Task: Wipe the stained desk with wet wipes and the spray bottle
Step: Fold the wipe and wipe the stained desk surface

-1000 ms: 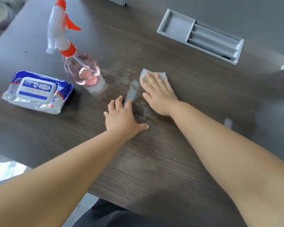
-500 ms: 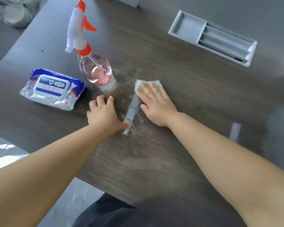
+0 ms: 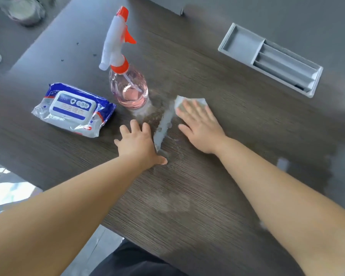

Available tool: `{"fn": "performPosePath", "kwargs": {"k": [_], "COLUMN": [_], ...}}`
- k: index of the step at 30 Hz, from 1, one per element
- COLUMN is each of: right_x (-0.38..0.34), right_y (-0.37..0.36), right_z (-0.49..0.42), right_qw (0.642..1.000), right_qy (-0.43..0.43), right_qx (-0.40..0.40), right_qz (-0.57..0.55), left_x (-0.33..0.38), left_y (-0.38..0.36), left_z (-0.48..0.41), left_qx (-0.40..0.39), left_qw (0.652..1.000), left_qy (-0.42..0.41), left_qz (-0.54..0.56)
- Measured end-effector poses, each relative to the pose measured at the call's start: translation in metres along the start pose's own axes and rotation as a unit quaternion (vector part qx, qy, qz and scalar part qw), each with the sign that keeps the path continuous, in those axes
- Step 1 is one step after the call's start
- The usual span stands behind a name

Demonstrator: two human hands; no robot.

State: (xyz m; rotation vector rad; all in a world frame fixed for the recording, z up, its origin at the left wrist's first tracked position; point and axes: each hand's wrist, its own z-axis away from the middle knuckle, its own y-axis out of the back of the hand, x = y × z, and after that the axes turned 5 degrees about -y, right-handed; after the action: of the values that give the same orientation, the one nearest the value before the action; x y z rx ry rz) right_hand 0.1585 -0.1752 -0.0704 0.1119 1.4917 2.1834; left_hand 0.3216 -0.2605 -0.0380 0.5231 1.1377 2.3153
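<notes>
Pressing the wipe point(image 3: 179, 102) flat on the desk point(image 3: 187, 226), my right hand point(image 3: 199, 128) keeps its fingers straight, just right of the spray bottle point(image 3: 127, 86). My left hand point(image 3: 137, 142) rests beside a wet streak point(image 3: 163, 126), fingers loose, holding nothing; the pack of wipes point(image 3: 74, 110) lies left of the bottle.

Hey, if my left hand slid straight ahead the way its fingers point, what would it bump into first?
Most likely the spray bottle. The left hand lies flat on the desk with its fingers aimed at the bottle's base, and only desk surface shows between them.
</notes>
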Motion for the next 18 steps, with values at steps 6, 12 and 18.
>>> {"fn": "performPosePath", "kwargs": {"k": [6, 12, 18], "right_x": [0.04, -0.022, 0.034], "right_y": [0.025, 0.011, 0.027], "right_z": [-0.058, -0.055, -0.048], "right_qw": [0.979, 0.993, 0.997], "right_qy": [-0.202, -0.111, -0.083], "right_qx": [0.033, 0.024, -0.004], "right_qz": [-0.025, -0.014, 0.008], "left_x": [0.001, 0.002, 0.003], "left_y": [-0.001, 0.0, 0.0], "left_z": [0.0, -0.002, -0.001], "left_qx": [-0.016, -0.016, -0.022], "left_qw": [1.0, 1.0, 1.0], "left_qy": [-0.002, 0.004, 0.001], "left_qz": [0.009, 0.007, 0.006]}}
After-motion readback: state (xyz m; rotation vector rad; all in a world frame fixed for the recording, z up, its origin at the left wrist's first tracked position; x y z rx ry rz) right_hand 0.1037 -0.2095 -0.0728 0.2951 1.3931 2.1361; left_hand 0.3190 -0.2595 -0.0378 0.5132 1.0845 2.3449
